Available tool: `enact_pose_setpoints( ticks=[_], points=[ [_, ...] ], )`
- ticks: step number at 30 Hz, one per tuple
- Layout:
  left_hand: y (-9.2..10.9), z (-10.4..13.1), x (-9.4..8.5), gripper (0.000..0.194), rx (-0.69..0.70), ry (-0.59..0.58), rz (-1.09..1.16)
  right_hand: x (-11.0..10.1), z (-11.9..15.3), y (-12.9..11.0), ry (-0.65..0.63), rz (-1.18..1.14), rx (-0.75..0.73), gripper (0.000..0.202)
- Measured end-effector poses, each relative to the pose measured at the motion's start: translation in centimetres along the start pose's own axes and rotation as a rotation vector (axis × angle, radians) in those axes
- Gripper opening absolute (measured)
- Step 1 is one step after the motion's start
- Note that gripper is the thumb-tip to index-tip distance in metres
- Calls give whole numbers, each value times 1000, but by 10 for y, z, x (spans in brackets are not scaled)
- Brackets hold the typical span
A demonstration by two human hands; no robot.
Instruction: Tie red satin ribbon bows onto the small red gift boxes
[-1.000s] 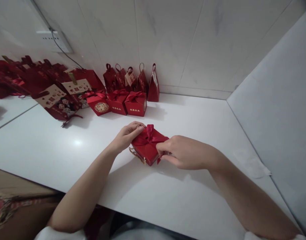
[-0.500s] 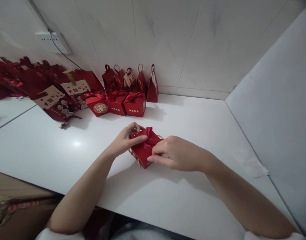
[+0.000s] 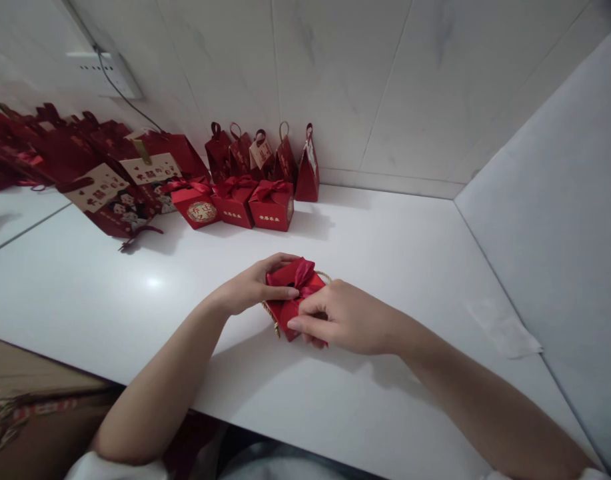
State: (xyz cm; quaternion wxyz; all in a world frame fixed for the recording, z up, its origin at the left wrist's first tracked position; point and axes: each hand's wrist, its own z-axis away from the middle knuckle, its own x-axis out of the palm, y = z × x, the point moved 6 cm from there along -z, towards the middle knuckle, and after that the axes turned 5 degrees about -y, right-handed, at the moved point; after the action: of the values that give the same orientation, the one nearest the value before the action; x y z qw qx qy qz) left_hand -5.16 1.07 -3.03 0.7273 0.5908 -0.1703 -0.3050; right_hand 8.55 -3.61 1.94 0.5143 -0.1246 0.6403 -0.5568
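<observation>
Single head-worn view, looking forward and down over white table (image 3: 385, 253) toward wall.

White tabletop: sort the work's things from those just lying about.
In the work:
red bow-tied cardboard box with gold cord

Apparently lying about:
three red bow-topped boxes
five mostly red loop-topped boxes
red-and-cream printed bags
thin white sheet

You are facing gold characters, 安居乐业, on the middle ribboned gift box (image 3: 235, 205); the right ribboned gift box (image 3: 270, 208), just beside it, is bearing the same four. Left of the middle box, the left ribboned gift box (image 3: 191, 200) is showing 乔迁之 in its round emblem. Farther left, the front gift bag (image 3: 108, 203) and rear gift bag (image 3: 152, 175) are displaying 囍 within red lettering.
</observation>
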Motion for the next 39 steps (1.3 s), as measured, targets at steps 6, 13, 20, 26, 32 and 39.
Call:
enact_pose_setpoints(
  ticks=[6,13,20,26,32,39],
  points=[
    [-2,-1,1,61,-19,31,24,14,-5,4,-26,-45,-17,34],
    [-3,-2,-1,62,-53,74,8,19,-7,7,-115,-108,-6,31],
    [-2,0,1,61,-58,55,-1,22,-7,3,-163,-65,-165,31],
    [-4,-1,0,60,-51,49,-4,21,-7,3,-161,-44,-188,31],
    [-4,-1,0,63,-66,62,-25,25,-8,1,-131,13,-220,32],
    [7,3,-3,58,-1,22,-14,19,7,-1,-322,-151,-56,33]
  ],
)
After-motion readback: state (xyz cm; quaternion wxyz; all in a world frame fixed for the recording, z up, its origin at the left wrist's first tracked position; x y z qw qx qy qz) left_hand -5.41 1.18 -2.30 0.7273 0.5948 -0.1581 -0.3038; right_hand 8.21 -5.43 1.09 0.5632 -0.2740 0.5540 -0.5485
